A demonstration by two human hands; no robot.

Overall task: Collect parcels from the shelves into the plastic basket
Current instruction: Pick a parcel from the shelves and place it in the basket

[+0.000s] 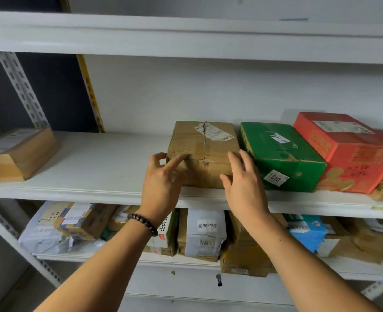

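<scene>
A person's left hand, a dark wooden bead bracelet at the wrist, lies with spread fingers on the near left corner of a brown cardboard parcel wrapped in clear tape. The forefinger rests along its front top edge. The right hand meets the parcel's near right corner, its straight fingers reaching into the narrow gap beside a green cardboard box and its thumb on the front face. Neither of the hands has closed around the parcel, which sits flat on the white middle shelf board near its front lip, a torn shipping label on top.

Just right of the green box, a red printed carton stands higher and runs out of frame. Well apart to the left, a tan cardboard box rests at an angle, partly cut off by the edge.

The shelving is white, with a perforated grey metal upright at the left and a pale wall behind. The white upper shelf board crosses the top of the frame.

On the lower shelf, half hidden by the forearms and the board above, parcels crowd together: a crumpled grey-white mailing bag, a white carton with a barcode label and a blue-and-white packet. The label text is too blurred to read. A small black object below them cannot be made out.
</scene>
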